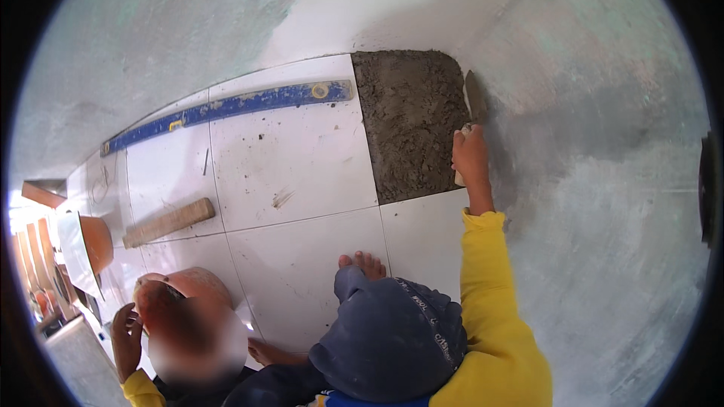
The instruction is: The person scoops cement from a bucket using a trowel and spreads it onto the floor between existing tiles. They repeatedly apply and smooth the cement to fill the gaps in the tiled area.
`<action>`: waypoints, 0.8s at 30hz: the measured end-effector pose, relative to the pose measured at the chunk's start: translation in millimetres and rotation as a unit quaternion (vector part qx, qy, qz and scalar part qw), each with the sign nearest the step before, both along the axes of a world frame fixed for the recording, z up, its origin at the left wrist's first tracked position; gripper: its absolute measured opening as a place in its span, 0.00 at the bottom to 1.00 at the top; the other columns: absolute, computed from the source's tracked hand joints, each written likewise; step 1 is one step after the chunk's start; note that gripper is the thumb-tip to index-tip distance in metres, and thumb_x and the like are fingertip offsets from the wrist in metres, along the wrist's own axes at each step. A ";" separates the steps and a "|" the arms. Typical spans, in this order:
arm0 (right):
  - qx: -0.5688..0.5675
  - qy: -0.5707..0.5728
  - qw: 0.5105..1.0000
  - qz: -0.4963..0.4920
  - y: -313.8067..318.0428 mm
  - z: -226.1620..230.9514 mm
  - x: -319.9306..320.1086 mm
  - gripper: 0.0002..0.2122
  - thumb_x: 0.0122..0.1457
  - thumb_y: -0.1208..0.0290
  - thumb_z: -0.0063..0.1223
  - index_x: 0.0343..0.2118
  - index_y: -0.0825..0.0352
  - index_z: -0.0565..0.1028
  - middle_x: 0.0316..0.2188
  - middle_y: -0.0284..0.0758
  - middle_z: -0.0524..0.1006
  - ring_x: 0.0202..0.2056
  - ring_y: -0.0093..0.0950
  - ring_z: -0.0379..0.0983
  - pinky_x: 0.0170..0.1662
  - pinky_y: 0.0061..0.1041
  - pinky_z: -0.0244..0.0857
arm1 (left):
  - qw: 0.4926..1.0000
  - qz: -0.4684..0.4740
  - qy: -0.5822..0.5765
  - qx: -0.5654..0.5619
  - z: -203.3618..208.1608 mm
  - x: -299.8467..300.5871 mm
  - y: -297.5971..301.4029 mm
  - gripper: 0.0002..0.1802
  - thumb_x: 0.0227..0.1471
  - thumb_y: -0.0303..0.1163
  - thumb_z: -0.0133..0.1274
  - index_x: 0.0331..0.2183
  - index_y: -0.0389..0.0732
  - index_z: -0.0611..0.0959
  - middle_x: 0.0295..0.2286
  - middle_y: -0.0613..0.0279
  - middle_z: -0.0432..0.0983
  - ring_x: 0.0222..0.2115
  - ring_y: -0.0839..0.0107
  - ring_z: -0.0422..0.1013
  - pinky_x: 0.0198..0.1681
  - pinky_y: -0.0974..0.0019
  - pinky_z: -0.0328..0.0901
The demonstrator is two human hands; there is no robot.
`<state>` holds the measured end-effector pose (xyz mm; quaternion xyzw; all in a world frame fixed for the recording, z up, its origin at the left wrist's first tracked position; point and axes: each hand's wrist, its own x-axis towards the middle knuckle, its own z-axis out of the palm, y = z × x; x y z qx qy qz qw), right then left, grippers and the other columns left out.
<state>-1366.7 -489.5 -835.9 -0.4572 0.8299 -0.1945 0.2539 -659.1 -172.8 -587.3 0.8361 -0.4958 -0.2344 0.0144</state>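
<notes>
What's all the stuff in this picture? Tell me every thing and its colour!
Level: one, blue, across the upper tiles
Wooden bar: one, brown, left
Floor tiles: several, white, middle
Mortar: one patch, grey-brown, corner
Trowel: one, grey blade, by right wall
Walls: two, greyish, top and right
Bucket: one, orange, lower left
Dark thing: one, black, right edge
Clutter: several, mixed colours, far left, unclear
Sleeves: two, yellow, bottom
Feet: two, bare, bottom
Left hand: one, bare, beside bucket
Right hand: one, bare, holding trowel
</notes>
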 end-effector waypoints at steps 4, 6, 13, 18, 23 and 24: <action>0.024 0.164 0.985 0.057 -21.1 -7.4 24.3 0.21 0.69 0.66 0.47 0.54 0.81 0.62 0.48 0.60 0.75 0.46 0.54 0.78 0.48 0.46 0.76 | 0.999 0.029 0.015 0.000 4.8 -10.6 -7.5 0.19 0.58 0.23 0.57 0.52 0.35 0.80 0.39 0.55 0.78 0.38 0.65 0.75 0.43 0.62 0.70; 0.046 0.120 0.990 0.052 -44.1 -6.9 35.9 0.20 0.70 0.67 0.47 0.55 0.81 0.61 0.49 0.60 0.75 0.47 0.54 0.77 0.50 0.46 0.75 | 1.000 0.027 0.012 -0.008 4.4 -6.4 -1.5 0.19 0.58 0.23 0.57 0.52 0.34 0.80 0.39 0.55 0.78 0.38 0.66 0.75 0.43 0.63 0.70; 0.037 0.228 0.964 0.132 -84.6 -40.4 16.8 0.21 0.70 0.66 0.48 0.56 0.80 0.62 0.48 0.59 0.75 0.45 0.54 0.78 0.46 0.46 0.77 | 1.000 0.006 0.007 0.005 0.3 -16.9 -14.8 0.19 0.60 0.27 0.57 0.53 0.33 0.79 0.37 0.57 0.79 0.37 0.68 0.75 0.43 0.64 0.70; -0.053 0.018 0.997 0.048 -52.4 -17.0 6.9 0.17 0.70 0.64 0.45 0.52 0.76 0.67 0.39 0.50 0.77 0.34 0.44 0.80 0.34 0.40 0.77 | 1.000 0.005 0.005 -0.004 4.5 -17.7 -20.9 0.20 0.60 0.28 0.57 0.52 0.33 0.80 0.37 0.55 0.80 0.37 0.67 0.75 0.43 0.63 0.70; -0.056 -0.448 0.885 -0.114 -39.0 -8.1 -11.7 0.15 0.71 0.60 0.42 0.43 0.70 0.72 0.28 0.38 0.74 0.22 0.30 0.73 0.24 0.31 0.72 | 1.000 -0.005 0.011 -0.019 -6.2 -12.6 -24.5 0.19 0.59 0.27 0.59 0.51 0.32 0.80 0.37 0.53 0.80 0.37 0.63 0.77 0.43 0.62 0.71; -0.047 -0.481 0.867 -0.121 -49.6 -12.7 -19.0 0.16 0.71 0.59 0.42 0.42 0.70 0.72 0.28 0.37 0.74 0.21 0.28 0.72 0.23 0.30 0.71 | 1.000 -0.009 0.010 -0.015 -6.9 -12.8 -27.3 0.19 0.59 0.28 0.59 0.51 0.32 0.80 0.37 0.53 0.80 0.37 0.64 0.77 0.43 0.62 0.71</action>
